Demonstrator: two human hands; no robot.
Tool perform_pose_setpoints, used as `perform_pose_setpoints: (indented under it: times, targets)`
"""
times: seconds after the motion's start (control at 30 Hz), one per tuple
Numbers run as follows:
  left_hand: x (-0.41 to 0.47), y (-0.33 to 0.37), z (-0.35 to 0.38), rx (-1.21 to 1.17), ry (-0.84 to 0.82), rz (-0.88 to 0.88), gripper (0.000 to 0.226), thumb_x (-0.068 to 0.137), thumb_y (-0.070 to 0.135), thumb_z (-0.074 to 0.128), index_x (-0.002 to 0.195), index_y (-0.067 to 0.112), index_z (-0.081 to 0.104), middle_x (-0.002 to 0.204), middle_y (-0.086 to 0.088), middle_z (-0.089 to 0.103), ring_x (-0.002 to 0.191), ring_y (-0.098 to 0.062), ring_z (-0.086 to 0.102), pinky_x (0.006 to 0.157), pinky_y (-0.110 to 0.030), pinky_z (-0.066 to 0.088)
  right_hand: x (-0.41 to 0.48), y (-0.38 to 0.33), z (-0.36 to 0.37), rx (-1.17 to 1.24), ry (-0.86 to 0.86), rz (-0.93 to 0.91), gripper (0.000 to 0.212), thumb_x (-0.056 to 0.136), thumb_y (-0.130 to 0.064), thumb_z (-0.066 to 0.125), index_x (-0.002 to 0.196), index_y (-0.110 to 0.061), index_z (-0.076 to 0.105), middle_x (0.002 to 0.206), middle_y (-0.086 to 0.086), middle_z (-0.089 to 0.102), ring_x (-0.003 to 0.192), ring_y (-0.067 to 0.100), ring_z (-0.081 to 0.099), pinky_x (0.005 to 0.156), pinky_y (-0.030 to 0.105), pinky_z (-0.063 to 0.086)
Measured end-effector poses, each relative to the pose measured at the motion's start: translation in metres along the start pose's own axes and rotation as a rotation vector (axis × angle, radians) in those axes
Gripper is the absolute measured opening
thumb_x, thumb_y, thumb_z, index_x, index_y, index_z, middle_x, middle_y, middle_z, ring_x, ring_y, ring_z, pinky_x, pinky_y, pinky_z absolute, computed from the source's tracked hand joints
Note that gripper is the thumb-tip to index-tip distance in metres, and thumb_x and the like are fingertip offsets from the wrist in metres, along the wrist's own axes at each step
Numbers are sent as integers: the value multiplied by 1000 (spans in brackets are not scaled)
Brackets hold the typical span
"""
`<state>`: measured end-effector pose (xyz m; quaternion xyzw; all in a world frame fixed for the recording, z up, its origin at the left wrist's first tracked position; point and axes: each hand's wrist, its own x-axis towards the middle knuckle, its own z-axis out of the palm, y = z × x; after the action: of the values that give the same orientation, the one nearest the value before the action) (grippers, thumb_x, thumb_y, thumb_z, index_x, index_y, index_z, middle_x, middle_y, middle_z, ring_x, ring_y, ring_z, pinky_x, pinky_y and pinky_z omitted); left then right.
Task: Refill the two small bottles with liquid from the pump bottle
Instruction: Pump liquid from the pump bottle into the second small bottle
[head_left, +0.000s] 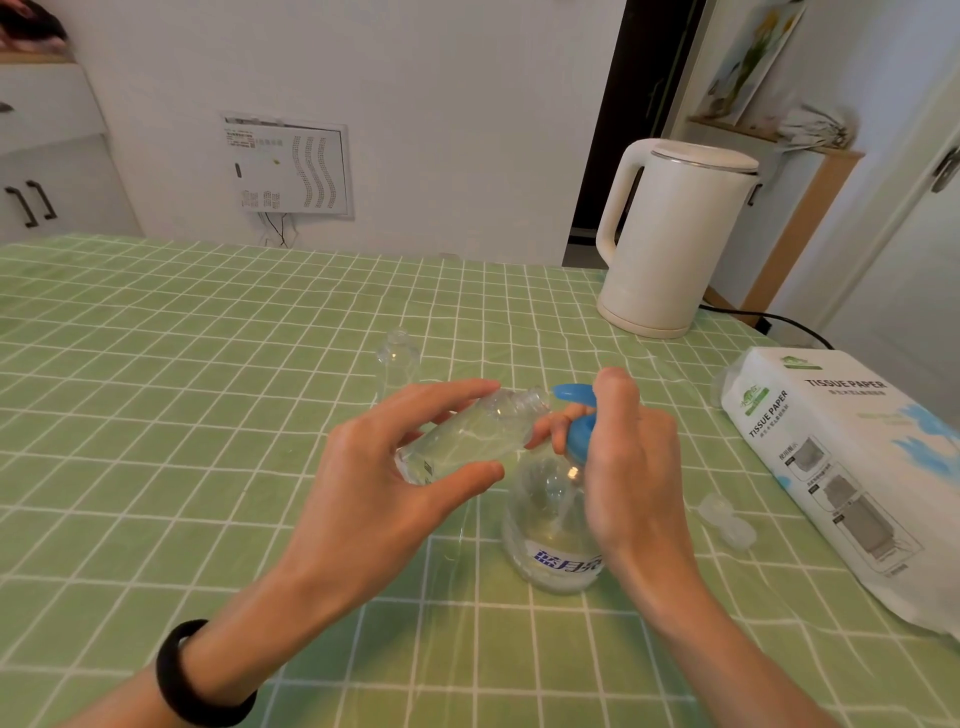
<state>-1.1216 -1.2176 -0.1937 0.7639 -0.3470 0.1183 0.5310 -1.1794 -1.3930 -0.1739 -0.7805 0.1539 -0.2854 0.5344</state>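
My left hand (384, 467) holds a small clear bottle (467, 436) tilted almost on its side, its open neck pointing right at the blue nozzle. The clear pump bottle (550, 525) with a blue pump head (579, 415) stands upright on the green checked tablecloth (208, 364). My right hand (628, 467) wraps around the pump head, with a finger on top of it. A second small clear bottle (397, 358) stands upright and uncapped behind my left hand. Two clear caps (727, 522) lie on the cloth to the right of the pump bottle.
A white electric kettle (675, 234) stands at the back right with its black cord trailing off the table. A pack of tissue paper (852, 478) lies along the right edge. A white wall and cupboards are behind the table.
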Motion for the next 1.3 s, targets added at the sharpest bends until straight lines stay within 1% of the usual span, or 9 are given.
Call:
perform_pose_setpoints:
  times: [0.2, 0.37, 0.5, 0.6, 0.73, 0.87, 1.03, 1.17, 1.3]
  targets:
    - [0, 2, 0, -7, -6, -8, 55, 78, 38, 87, 130, 44, 68, 122, 30, 71, 115, -6, 69, 95, -33, 58, 0, 0, 0, -6, 1, -10, 56, 91, -47, 32, 50, -15, 54, 69, -6, 77, 61, 5, 65, 60, 33, 41]
    - [0, 3, 0, -17, -5, -14, 54, 79, 35, 87, 130, 40, 69, 122, 29, 72, 114, -5, 69, 94, -26, 55, 0, 0, 1, -14, 18, 9, 66, 94, -61, 28, 49, -24, 58, 71, -8, 78, 65, 12, 67, 61, 36, 45]
    - [0, 5, 0, -32, -4, -25, 53, 77, 39, 83, 129, 40, 70, 120, 28, 73, 114, -5, 70, 94, -28, 57, -1, 0, 0, -9, 11, -5, 68, 90, -65, 27, 53, -16, 57, 70, -6, 78, 65, 10, 69, 61, 35, 45]
    - [0, 5, 1, -31, -7, -40, 54, 78, 30, 89, 128, 41, 70, 120, 28, 73, 114, -7, 70, 94, -31, 58, -1, 0, 0, -10, 0, -28, 66, 92, -56, 28, 58, -5, 53, 67, -1, 76, 66, 4, 70, 60, 34, 43]
    - [0, 6, 1, -37, -6, -41, 53, 79, 34, 88, 128, 42, 70, 120, 30, 73, 114, -5, 70, 94, -26, 56, -1, -1, -1, 7, -17, -16, 54, 90, -45, 32, 51, -15, 53, 68, -5, 77, 49, 1, 54, 53, 26, 39]
    - [0, 7, 1, -42, -7, -47, 53, 77, 31, 87, 126, 43, 69, 120, 31, 72, 113, -4, 70, 94, -28, 58, 0, 1, 0, 6, -9, -5, 63, 88, -59, 28, 58, -12, 57, 68, -8, 77, 65, 4, 69, 62, 34, 43]
    - [0, 9, 2, -50, -12, -56, 54, 78, 34, 89, 125, 48, 68, 119, 34, 71, 113, -3, 69, 96, -30, 57, 0, 1, 0, -15, 12, 1, 66, 88, -65, 24, 53, -21, 59, 73, -9, 79, 67, 14, 68, 62, 36, 46]
    - [0, 9, 2, -60, -14, -59, 53, 77, 36, 86, 125, 48, 68, 119, 33, 72, 114, -2, 70, 95, -29, 57, 0, 0, -1, -12, -7, -15, 60, 89, -51, 29, 54, -8, 53, 69, -4, 77, 64, 6, 68, 60, 35, 45]
    - [-1, 10, 2, -65, -12, -65, 53, 78, 31, 89, 124, 48, 68, 119, 33, 72, 114, -2, 70, 95, -31, 57, 0, 1, -1, -14, -19, -17, 55, 90, -46, 30, 53, -14, 54, 70, -6, 78, 62, 5, 65, 61, 33, 42]
